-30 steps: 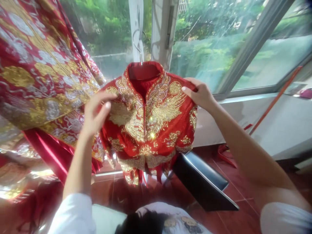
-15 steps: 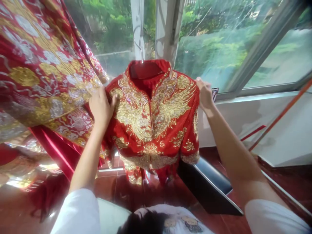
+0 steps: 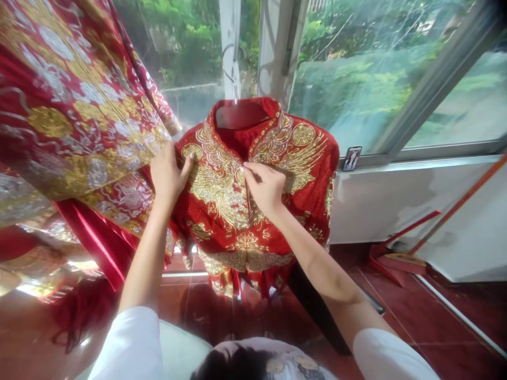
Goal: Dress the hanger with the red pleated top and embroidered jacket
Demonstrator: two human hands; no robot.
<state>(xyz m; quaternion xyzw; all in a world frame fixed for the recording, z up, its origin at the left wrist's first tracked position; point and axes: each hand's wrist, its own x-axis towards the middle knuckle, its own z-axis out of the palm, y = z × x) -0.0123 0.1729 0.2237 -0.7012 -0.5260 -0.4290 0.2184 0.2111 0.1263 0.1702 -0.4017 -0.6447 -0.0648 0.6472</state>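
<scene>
The red embroidered jacket (image 3: 237, 232) is being carried on a hanger (image 3: 232, 68) in front of the window frame (image 3: 273, 47). Its lower front appears closed and the collar is gaping. The left hand (image 3: 168, 177) is being clamped on the shoulder edge, and the right hand (image 3: 265, 187) is being pinched on the front seam. Hanging brocade (image 3: 71, 121) is crowding the left side, while freer room is being offered over the floor (image 3: 415, 327) on the right.
</scene>
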